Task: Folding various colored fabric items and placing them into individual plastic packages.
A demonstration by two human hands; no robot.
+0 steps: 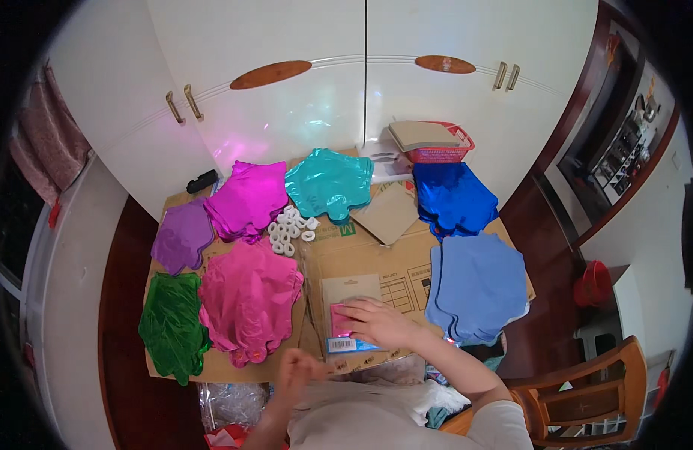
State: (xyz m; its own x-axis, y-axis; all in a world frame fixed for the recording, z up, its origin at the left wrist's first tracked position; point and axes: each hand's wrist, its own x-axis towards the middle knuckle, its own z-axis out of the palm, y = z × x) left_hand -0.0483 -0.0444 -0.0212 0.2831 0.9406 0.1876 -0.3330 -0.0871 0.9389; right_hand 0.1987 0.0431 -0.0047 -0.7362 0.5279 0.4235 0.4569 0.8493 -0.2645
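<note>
My right hand [378,321] lies flat on a small pink folded foil piece [339,321] inside a clear packet [351,315] with a beige card backing, on the cardboard sheet [376,259]. My left hand [300,373] hovers blurred near the cardboard's front edge, close to my body; whether it holds anything cannot be told. Stacks of foil balloons surround the packet: hot pink [250,298], green [171,324], purple [182,235], magenta [248,199], teal [329,184], dark blue [453,197] and light blue [479,285].
Several small white tape rolls [290,229] lie between the magenta and teal stacks. A red basket [442,152] with cardboard on it sits by white cabinet doors [301,90]. A wooden chair [586,397] stands at the right. Plastic bags [230,405] lie below the cardboard.
</note>
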